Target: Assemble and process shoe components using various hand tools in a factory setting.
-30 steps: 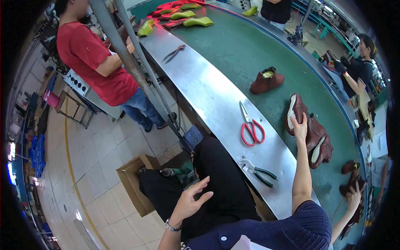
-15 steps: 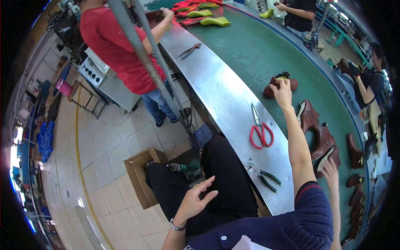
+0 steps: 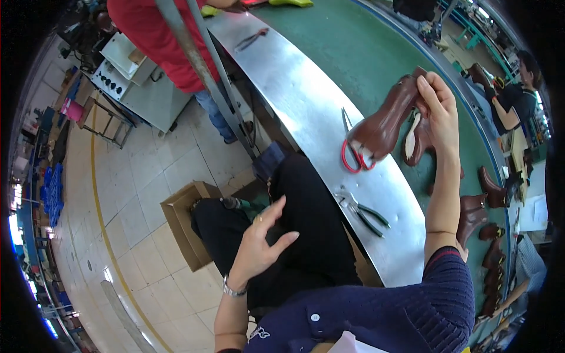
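Note:
My right hand (image 3: 440, 106) is closed on the top end of a brown leather boot upper (image 3: 385, 117), lifted above the metal ledge with its toe end tilted down toward me. It covers part of the red-handled scissors (image 3: 356, 157) lying on that ledge. Just past it, under my wrist, shows another brown boot upper (image 3: 419, 140) with a pale inner side; I cannot tell whether it rests on the green belt. My left hand (image 3: 256, 247), with a bracelet at the wrist, hovers over my lap, fingers apart and holding nothing. Green-handled pliers (image 3: 368, 216) lie nearer me.
The metal ledge (image 3: 306, 97) runs along the green conveyor belt (image 3: 335, 47). Pincers (image 3: 252, 39) lie farther up it. More brown boots (image 3: 493, 188) line the belt at right. A metal post (image 3: 203, 70), a person in red (image 3: 159, 41) and a cardboard box (image 3: 187, 226) are at left.
My right hand has lifted a brown boot upper off the belt and brought it nearer, over the scissors. My left hand stays open over my lap. The view has shifted slightly.

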A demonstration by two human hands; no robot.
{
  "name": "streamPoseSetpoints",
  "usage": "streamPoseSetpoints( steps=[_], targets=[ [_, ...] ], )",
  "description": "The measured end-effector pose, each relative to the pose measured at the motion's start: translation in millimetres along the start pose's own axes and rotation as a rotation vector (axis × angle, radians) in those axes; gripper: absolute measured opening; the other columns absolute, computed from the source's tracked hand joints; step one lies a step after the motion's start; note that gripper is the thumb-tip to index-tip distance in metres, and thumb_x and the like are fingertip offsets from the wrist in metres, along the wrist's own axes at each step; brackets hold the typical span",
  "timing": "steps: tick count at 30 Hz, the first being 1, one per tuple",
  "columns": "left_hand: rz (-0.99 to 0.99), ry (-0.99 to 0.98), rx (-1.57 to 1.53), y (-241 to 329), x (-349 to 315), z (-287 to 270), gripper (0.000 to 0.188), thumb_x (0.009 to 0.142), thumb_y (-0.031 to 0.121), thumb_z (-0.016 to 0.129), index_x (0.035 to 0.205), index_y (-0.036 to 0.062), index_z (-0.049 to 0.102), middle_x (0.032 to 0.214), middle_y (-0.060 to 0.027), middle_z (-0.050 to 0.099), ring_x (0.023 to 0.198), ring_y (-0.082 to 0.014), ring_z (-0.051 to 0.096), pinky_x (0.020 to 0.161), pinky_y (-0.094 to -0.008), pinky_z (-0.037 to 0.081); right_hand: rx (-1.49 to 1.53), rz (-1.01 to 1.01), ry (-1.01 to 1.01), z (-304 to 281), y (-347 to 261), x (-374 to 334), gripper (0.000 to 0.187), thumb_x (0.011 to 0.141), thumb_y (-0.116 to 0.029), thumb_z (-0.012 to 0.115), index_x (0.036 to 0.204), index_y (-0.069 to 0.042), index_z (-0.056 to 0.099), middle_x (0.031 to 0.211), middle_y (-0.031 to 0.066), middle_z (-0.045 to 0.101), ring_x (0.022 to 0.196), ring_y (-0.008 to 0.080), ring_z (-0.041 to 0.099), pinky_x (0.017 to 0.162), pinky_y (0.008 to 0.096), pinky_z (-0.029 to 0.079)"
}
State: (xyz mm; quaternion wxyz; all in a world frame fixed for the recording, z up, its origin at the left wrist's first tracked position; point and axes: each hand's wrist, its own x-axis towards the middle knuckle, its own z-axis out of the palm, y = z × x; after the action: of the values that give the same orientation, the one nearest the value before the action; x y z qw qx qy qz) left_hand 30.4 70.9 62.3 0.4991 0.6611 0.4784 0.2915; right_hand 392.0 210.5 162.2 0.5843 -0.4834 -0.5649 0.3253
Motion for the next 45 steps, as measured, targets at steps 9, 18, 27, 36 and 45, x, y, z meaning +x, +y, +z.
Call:
streamPoseSetpoints(
  steps=[9,18,27,36,45],
  targets=[
    [0.17,-0.042,-0.436,-27,-10,8,0.12,0.067,0.004,0.083,0.154,0.0078,0.0,0.16,-0.0133,0.014,0.146,-0.0221,0.018,0.117,-0.0367,0.02,0.471,0.407,-0.698,155,-13,-87,0.02,0.096,-0.023,0.062,0.084,-0.009,0.056,0.069,-0.0083,0.047,0.056,-0.0005,0.038,0.049,0.0172,0.027],
    [-0.004,0.136,-0.688,-86,-83,30,0.127,0.065,0.005,0.086,0.154,0.0135,-0.004,0.159,-0.0124,0.016,0.144,-0.0236,0.025,0.116,-0.0371,0.027,0.325,0.487,-0.814,223,43,-151,0.021,0.096,-0.027,0.062,0.092,-0.006,0.058,0.074,-0.0048,0.054,0.064,0.0019,0.047,0.058,0.0177,0.04],
    [-0.023,0.159,-0.357,-82,-63,44,0.133,0.062,0.013,0.089,0.154,0.0125,-0.007,0.157,-0.0178,0.015,0.143,-0.0284,0.025,0.114,-0.0393,0.028,-0.244,0.469,-1.093,160,20,-165,0.066,0.091,-0.045,0.062,0.13,0.007,0.051,0.089,0.0211,0.07,0.08,0.0276,0.071,0.074,0.035,0.054],
    [-0.237,0.386,-0.905,-91,-28,70,0.097,0.064,0.023,0.091,0.138,0.0017,0.031,0.125,-0.0138,0.054,0.118,-0.0229,0.053,0.102,-0.0354,0.04,-0.327,0.61,-1.38,140,26,-157,0.05,0.094,-0.03,0.061,0.129,0.003,0.049,0.093,0.0193,0.069,0.081,0.0263,0.069,0.075,0.0351,0.054],
    [-0.075,0.544,-0.718,-117,-26,88,0.089,0.063,0.035,0.091,0.126,-0.0005,0.038,0.112,-0.0141,0.063,0.102,-0.0224,0.063,0.09,-0.033,0.049,-0.602,0.689,-1.248,169,3,-166,0.031,0.088,-0.015,0.067,0.109,0.005,0.056,0.079,0.0212,0.068,0.066,0.0315,0.068,0.061,0.0367,0.053]
  ],
)
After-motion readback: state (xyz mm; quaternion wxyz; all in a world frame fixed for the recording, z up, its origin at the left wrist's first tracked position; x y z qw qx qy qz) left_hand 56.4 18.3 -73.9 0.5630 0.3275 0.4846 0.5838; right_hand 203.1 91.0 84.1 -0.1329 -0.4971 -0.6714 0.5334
